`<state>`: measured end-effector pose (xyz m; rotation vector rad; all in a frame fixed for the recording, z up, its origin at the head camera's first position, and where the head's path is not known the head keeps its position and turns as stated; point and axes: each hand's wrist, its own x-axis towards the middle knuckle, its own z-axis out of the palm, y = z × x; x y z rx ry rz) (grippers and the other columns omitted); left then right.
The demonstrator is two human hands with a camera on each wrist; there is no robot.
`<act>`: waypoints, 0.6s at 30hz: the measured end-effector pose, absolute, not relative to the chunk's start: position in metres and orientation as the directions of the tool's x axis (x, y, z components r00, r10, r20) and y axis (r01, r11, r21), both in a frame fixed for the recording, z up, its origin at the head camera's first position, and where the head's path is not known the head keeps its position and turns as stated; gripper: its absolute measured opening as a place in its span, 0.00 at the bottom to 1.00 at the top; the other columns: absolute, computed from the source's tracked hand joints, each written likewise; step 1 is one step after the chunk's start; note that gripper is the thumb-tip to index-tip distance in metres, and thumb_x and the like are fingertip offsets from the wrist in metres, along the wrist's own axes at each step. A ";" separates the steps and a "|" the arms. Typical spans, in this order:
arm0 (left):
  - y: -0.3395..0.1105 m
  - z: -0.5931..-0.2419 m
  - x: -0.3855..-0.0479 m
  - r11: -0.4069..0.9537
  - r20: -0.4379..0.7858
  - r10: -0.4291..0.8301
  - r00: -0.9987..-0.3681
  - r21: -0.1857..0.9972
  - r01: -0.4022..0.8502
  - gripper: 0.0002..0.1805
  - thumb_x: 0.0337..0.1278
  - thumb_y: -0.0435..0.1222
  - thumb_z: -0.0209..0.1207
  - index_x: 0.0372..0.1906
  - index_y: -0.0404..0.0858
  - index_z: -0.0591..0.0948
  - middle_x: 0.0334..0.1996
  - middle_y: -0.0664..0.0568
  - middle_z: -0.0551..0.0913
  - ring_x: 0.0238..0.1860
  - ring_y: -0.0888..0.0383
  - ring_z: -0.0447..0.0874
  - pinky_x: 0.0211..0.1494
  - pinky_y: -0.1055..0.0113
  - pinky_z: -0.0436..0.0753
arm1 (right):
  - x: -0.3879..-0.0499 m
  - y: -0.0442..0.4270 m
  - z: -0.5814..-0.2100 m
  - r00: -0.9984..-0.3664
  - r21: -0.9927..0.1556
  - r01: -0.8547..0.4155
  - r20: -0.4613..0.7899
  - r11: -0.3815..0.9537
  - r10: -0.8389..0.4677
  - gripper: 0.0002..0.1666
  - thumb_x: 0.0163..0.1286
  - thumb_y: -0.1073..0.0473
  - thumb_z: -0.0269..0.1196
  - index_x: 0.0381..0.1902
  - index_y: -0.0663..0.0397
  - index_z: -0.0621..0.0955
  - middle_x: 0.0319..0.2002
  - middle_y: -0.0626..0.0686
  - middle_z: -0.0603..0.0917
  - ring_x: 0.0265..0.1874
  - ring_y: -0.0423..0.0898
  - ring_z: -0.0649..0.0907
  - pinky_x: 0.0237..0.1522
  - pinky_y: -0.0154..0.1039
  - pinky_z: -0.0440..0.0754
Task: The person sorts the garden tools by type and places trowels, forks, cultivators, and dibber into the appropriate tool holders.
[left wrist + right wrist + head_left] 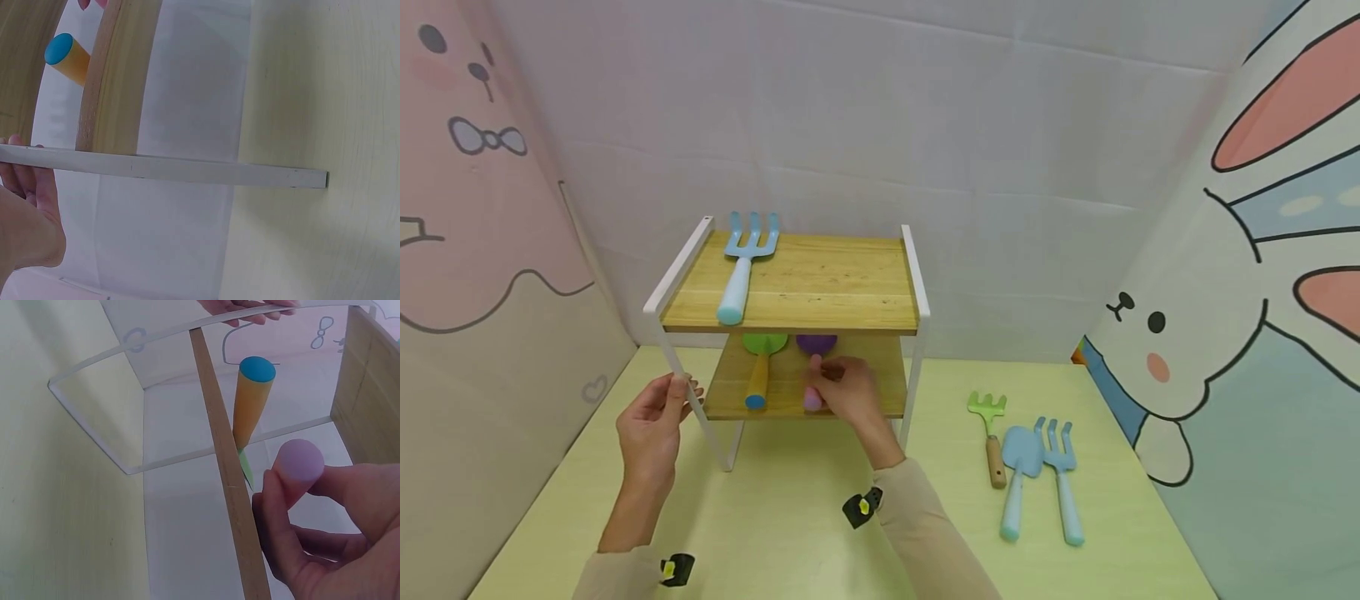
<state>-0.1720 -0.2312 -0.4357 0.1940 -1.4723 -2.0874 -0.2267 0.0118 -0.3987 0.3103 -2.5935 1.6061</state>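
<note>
A two-tier wooden shelf (820, 283) with white metal sides stands on the table. My left hand (655, 425) grips its white left front leg (187, 169) between thumb and fingers. On the lower tier, my right hand (848, 390) pinches the pink handle (299, 464) of a toy shovel whose purple blade (817, 343) shows partly under the upper board. Left of it lies a second toy shovel with an orange handle (758, 379), blue end cap and green blade (765, 342). A light-blue toy fork (743, 271) rests on the upper tier, tines toward the back.
On the table right of the shelf lie a small green rake (992, 442) with a wooden handle, a light-blue shovel (1018, 475) and a light-blue fork (1063, 483). White cloth hangs behind; printed cartoon panels (1240, 350) stand at both sides.
</note>
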 end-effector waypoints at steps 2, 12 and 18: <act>-0.232 -0.435 -0.172 -0.230 0.198 -0.528 -0.826 0.903 0.363 0.07 0.71 0.29 0.60 0.41 0.28 0.86 0.30 0.51 0.89 0.33 0.62 0.89 0.46 0.71 0.89 | -0.227 0.010 -0.399 -0.974 -0.874 -0.224 0.185 0.432 -0.132 0.15 0.68 0.53 0.68 0.39 0.61 0.89 0.36 0.55 0.91 0.38 0.50 0.89 0.38 0.38 0.87; -0.232 -0.435 -0.172 -0.240 0.196 -0.530 -0.825 0.898 0.368 0.07 0.71 0.29 0.61 0.41 0.28 0.86 0.29 0.51 0.88 0.33 0.62 0.89 0.46 0.72 0.89 | -0.228 0.006 -0.403 -0.965 -0.867 -0.262 0.227 0.424 -0.131 0.13 0.70 0.56 0.69 0.42 0.62 0.88 0.37 0.57 0.90 0.38 0.52 0.90 0.38 0.39 0.89; -0.231 -0.436 -0.171 -0.252 0.196 -0.523 -0.830 0.894 0.370 0.06 0.70 0.29 0.61 0.41 0.28 0.86 0.30 0.52 0.88 0.33 0.62 0.89 0.46 0.71 0.89 | -0.226 0.006 -0.405 -0.962 -0.862 -0.274 0.250 0.427 -0.114 0.14 0.70 0.56 0.68 0.43 0.65 0.87 0.39 0.59 0.90 0.39 0.53 0.90 0.40 0.40 0.89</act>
